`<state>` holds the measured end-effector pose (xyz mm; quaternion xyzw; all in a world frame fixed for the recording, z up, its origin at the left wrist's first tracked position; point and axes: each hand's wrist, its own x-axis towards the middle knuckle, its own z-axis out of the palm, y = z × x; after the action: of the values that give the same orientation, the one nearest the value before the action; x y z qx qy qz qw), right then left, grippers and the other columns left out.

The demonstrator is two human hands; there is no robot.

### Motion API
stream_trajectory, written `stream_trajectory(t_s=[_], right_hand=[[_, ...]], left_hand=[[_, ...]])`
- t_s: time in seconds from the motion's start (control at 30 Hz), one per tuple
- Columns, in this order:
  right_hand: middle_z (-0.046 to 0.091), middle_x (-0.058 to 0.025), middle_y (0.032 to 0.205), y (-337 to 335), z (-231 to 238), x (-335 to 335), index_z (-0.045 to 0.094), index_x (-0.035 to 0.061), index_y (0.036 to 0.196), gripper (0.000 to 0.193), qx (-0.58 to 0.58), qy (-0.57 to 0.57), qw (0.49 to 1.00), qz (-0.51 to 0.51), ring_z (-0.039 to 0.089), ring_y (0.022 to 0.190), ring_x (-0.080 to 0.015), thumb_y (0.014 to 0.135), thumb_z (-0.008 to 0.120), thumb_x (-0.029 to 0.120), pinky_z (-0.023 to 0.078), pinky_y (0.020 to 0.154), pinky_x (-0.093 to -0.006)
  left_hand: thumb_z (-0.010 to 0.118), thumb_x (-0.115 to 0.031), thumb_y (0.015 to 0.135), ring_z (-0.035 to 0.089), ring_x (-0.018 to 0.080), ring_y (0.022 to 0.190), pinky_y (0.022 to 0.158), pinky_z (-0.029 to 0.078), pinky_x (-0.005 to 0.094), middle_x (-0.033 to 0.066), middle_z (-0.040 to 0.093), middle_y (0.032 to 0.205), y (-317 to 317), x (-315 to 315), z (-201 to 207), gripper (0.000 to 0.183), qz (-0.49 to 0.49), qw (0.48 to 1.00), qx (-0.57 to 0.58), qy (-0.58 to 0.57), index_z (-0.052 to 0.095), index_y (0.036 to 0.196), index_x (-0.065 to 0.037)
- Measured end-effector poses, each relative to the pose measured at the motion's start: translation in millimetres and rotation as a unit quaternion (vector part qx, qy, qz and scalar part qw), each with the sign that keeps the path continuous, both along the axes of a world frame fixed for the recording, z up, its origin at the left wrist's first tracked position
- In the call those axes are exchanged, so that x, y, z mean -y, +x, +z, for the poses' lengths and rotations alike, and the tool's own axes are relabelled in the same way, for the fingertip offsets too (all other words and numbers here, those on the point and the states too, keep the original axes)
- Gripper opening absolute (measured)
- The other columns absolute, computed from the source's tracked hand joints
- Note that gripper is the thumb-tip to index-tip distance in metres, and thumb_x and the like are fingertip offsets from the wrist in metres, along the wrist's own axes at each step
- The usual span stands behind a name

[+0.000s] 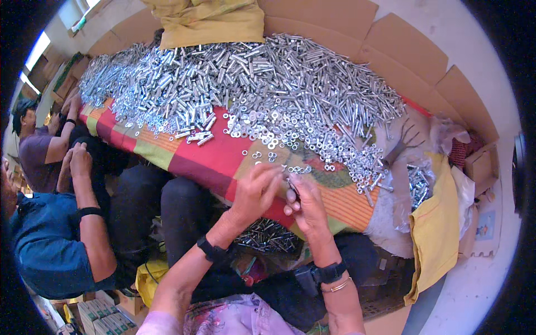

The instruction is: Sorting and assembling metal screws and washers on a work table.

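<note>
My right hand (308, 205) is raised over the near edge of the covered table, its fingers curled round a small metal fastener (293, 188), seen only in part. Close beside it, my left hand (258, 190) has its fingertips pinched together; whatever they hold is too small to make out. Loose washers and nuts (300, 169) lie on the cloth just beyond my fingertips. Farther back, a spread of washers (268, 131) runs into a large heap of silvery metal pins or sleeves (223, 72).
A checked cloth (195, 162) covers the table. At right are a plastic bag of bolts (419, 187), a yellow cloth sack (435, 229) and a cardboard box (481, 170). Dark bolts (268, 235) lie below the table edge. Two co-workers (56, 240) sit at left.
</note>
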<state>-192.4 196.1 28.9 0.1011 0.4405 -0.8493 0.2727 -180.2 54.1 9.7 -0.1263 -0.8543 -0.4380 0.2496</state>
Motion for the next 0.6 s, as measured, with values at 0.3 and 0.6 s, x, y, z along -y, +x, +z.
stream_trajectory(t_s=[0.3,0.6], right_hand=[[0.043,0.0026,0.057,-4.5,-5.1,-3.6,0.056,0.0072,0.086,0.015,0.003,-0.008,0.996,-0.093,0.034,0.043,-0.0044,0.085,0.056,0.022,0.039,0.038,-0.0228],[0.045,0.0025,0.058,-9.3,-8.1,-6.3,0.055,0.0086,0.084,0.014,-0.009,0.040,0.995,-0.090,0.037,0.042,-0.0044,0.087,0.053,0.022,0.041,0.035,-0.0233]], left_hand=[[0.058,-0.014,0.080,0.051,0.0306,0.100,0.086,0.040,0.0391,0.0127,0.055,0.108,-67.4,2.9,-0.8,0.018,0.084,0.968,0.001,-0.238,0.060,0.093,-0.002],[0.060,-0.007,0.073,0.056,0.0244,0.084,0.076,0.039,0.0394,0.0078,0.060,0.091,-28.8,-12.4,8.5,0.009,0.018,1.000,0.007,-0.002,0.059,0.082,-0.003]])
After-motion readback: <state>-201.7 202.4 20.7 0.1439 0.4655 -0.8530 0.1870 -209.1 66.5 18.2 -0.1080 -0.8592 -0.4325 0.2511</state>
